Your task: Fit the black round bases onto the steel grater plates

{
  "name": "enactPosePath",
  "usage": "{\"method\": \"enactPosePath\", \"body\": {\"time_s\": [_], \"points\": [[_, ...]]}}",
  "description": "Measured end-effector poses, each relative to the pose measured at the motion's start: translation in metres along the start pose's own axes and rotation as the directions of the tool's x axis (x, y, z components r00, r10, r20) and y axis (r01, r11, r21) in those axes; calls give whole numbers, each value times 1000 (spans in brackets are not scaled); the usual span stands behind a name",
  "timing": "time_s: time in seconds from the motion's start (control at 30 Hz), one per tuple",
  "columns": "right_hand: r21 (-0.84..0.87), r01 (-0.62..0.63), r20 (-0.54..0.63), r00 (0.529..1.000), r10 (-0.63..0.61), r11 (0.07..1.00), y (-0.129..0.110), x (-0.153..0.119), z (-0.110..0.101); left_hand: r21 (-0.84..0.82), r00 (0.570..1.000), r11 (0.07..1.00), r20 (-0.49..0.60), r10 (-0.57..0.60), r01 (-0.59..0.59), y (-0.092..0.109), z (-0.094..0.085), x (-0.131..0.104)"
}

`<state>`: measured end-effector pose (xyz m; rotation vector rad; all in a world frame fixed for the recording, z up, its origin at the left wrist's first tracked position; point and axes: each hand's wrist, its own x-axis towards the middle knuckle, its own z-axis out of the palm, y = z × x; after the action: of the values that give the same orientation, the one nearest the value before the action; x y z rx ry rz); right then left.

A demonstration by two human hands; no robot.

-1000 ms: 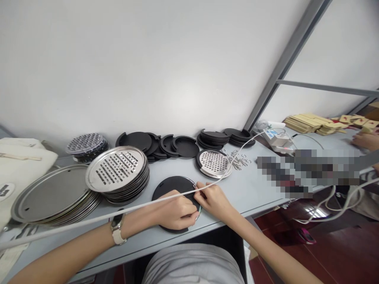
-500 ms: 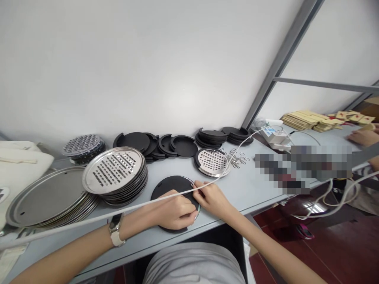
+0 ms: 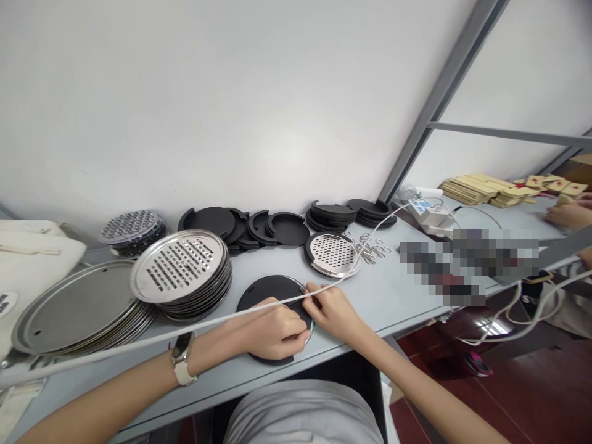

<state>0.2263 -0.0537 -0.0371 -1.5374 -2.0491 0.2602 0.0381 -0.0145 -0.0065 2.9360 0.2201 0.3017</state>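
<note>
My left arm [image 3: 106,394] comes in from the lower left of the frame, nearly straight, a watch [image 3: 181,357] on the wrist. My left hand [image 3: 277,333] lies palm down over the black disc [image 3: 263,290], just below the frame's centre; its fingers curl inward, but I cannot tell how tightly or whether they grip anything. My right arm [image 3: 407,376] slants up from the lower right, wrist bent a little, and my right hand [image 3: 333,308] pinches the disc's right rim, thumb and forefinger together. A white cable [image 3: 208,324] crosses in front of both hands.
</note>
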Motion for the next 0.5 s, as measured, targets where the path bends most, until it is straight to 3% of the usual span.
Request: {"method": "enactPosePath", "body": {"time_s": [0.5], "points": [[-39, 33, -39, 999, -35, 999, 3, -2, 4, -21, 1000, 1000, 24, -7, 8, -1, -2, 2]]}}
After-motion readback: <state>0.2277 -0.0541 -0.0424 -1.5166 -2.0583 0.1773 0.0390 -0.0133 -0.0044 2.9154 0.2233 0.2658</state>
